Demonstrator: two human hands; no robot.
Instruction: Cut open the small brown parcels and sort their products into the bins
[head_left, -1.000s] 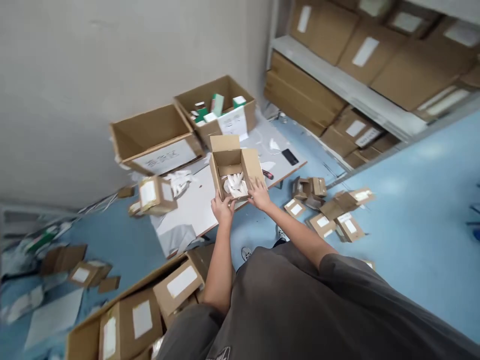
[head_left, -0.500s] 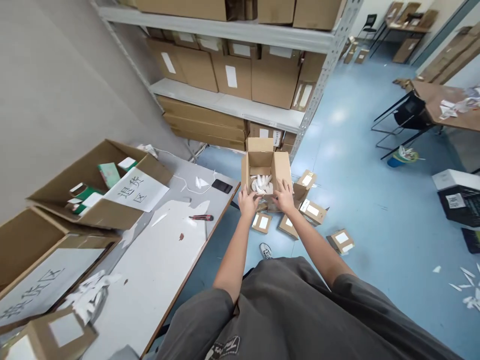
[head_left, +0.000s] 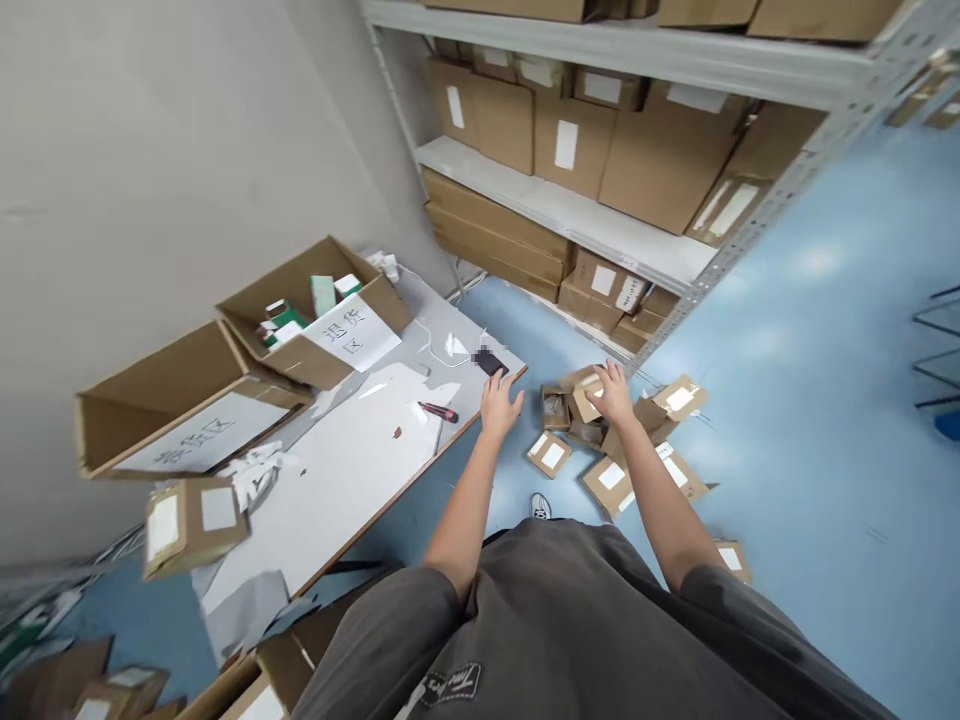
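Note:
My left hand (head_left: 496, 408) is empty with its fingers apart, over the table edge just below a black phone (head_left: 491, 362). To the right, my right hand (head_left: 615, 400) is also open, fingers spread. Beneath it in the view, a small blurred cardboard box (head_left: 585, 402) appears over the pile on the floor; whether it touches that pile I cannot tell. Around it lie several opened and labelled boxes, among them a small carton (head_left: 549, 454) with white labels. A red and black utility knife (head_left: 439, 412) rests on the table.
On the left stands a grey-white table (head_left: 352, 470) with two large open boxes bearing handwritten signs; the farther box (head_left: 311, 370) holds green and white packages. A taped carton (head_left: 195, 525) sits at its near end. A metal shelf (head_left: 600, 235) full of cartons stands ahead.
Both hands have let go of the open box with white packing filler and moved apart. A box now appears over the floor pile. The view has swung left.

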